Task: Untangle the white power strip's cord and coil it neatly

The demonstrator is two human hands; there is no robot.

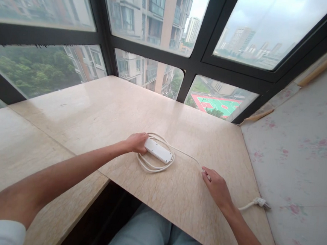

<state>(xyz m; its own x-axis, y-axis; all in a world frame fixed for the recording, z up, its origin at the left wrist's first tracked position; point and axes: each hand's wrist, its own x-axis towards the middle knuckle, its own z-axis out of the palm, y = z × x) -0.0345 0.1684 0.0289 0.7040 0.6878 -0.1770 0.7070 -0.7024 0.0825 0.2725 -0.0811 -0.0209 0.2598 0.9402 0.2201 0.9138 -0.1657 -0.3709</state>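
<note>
A white power strip [158,151] lies on the beige marble sill [96,109], its white cable [151,166] looped around it. My left hand [137,142] is closed on the strip's left end. From the loop the cable runs right across the sill to a white plug [260,202] near the right edge. My right hand [215,186] rests on that stretch of cable, fingers pinched on it.
Black-framed windows [196,61] wrap the sill's far side. A floral mattress [304,160] lies along the right. A lower marble ledge [11,152] adjoins at left. My knees in light jeans [154,235] are below the sill's front edge.
</note>
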